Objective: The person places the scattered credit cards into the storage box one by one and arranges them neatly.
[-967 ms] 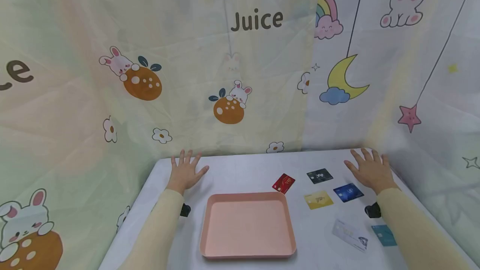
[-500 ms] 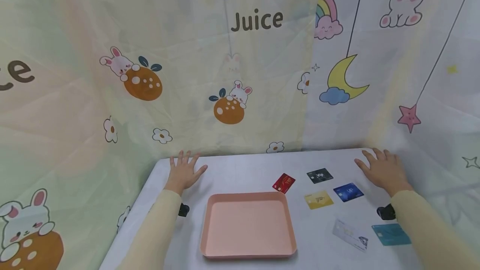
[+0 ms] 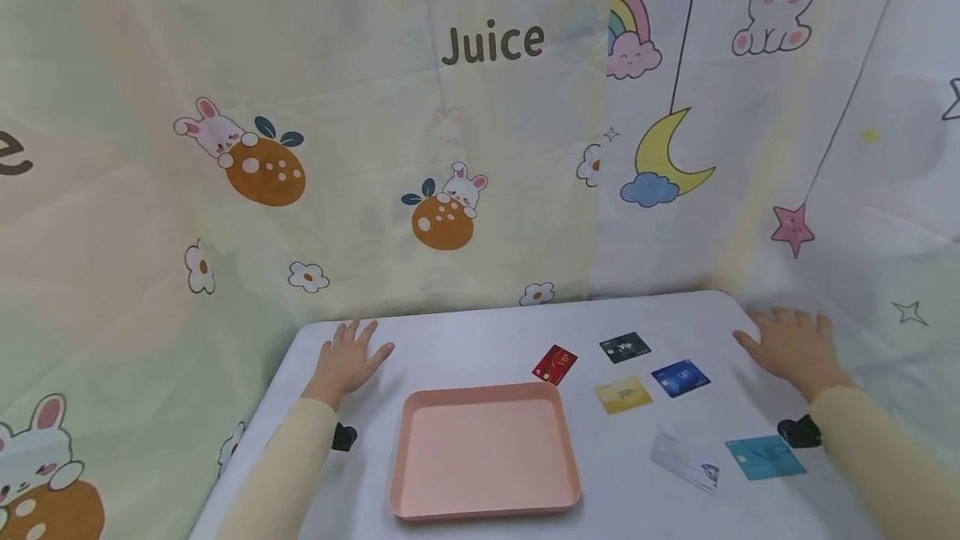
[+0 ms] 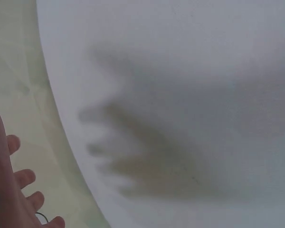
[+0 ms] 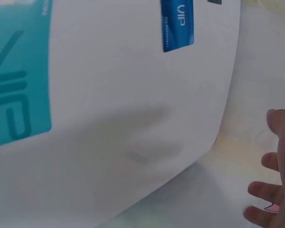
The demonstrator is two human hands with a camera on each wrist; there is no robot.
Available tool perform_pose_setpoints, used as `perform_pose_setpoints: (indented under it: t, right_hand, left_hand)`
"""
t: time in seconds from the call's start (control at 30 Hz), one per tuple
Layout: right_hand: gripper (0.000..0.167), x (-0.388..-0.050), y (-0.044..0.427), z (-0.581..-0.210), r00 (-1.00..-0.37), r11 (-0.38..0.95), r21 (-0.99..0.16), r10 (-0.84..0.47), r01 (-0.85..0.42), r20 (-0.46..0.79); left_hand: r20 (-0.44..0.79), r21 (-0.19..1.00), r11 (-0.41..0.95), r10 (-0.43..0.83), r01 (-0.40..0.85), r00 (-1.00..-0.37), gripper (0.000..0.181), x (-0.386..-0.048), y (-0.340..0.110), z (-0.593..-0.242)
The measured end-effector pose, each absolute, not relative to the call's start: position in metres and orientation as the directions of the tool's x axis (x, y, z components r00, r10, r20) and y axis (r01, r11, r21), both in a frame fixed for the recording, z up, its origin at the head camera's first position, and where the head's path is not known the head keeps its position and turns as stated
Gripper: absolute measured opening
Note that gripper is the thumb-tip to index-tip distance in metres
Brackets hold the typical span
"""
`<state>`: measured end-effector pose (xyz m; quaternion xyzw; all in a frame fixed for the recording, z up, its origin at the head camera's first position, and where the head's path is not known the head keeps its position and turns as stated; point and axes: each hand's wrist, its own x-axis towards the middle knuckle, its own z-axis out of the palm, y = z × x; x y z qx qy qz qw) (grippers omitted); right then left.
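Observation:
My left hand [image 3: 347,363] hovers over the far left of the white table, fingers spread, holding nothing; its shadow falls on the cloth in the left wrist view. At the table's right edge my right hand [image 3: 798,350] is raised, also with fingers apart and nothing held. Between them lies a pink tray [image 3: 486,511] with a bare floor. Right of it are a red card [image 3: 555,364], a black card [image 3: 625,347], a yellow card [image 3: 623,395], a blue card [image 3: 680,377], a silvery card [image 3: 685,462] and a teal card [image 3: 765,457]. The teal card is nearest my right forearm.
The white table [image 3: 457,348] has a rounded far right corner. Printed curtains [image 3: 360,190] hang close behind it and along both sides. A small black device [image 3: 800,432] sits at my right wrist and another [image 3: 344,437] at my left.
My right hand has moved right, off toward the table's edge, uncovering the whole teal card. My left hand has shifted slightly left and lower. The head view has turned slightly right. Tray and cards lie unmoved.

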<state>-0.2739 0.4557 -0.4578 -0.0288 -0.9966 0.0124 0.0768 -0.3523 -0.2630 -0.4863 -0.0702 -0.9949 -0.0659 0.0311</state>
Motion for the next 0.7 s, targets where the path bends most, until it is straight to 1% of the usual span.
perform_pose_setpoints:
  t: [0.17, 0.27, 0.5, 0.63, 0.7]
  right_hand:
    - [0.083, -0.269, 0.458, -0.452, -0.994, 0.999, -0.033, 0.04, 0.037, 0.105]
    - [0.082, -0.265, 0.454, -0.453, -0.996, 0.999, -0.036, 0.035, 0.032, 0.079]
    - [0.074, -0.256, 0.44, -0.456, -0.998, 1.0, -0.014, 0.016, 0.015, 0.056]
    - [0.072, -0.248, 0.433, -0.455, -1.0, 1.0, -0.024, -0.005, -0.004, -0.014]
    - [0.075, -0.244, 0.43, -0.454, -0.997, 0.999, -0.044, 0.001, 0.004, -0.074]
  left_hand:
    - [0.031, 0.105, 0.979, 0.173, 0.175, -0.984, 0.086, -0.345, -0.263, -0.494]
    - [0.019, 0.116, 0.976, 0.185, 0.186, -0.983, 0.083, -0.34, -0.261, -0.496]
    - [-0.002, 0.218, 0.963, 0.165, 0.161, -0.986, 0.079, -0.33, -0.257, -0.498]
    - [-0.012, 0.301, 0.941, 0.169, 0.157, -0.986, 0.078, -0.322, -0.254, -0.503]
    - [-0.024, 0.342, 0.928, 0.164, 0.146, -0.986, 0.077, -0.317, -0.252, -0.506]
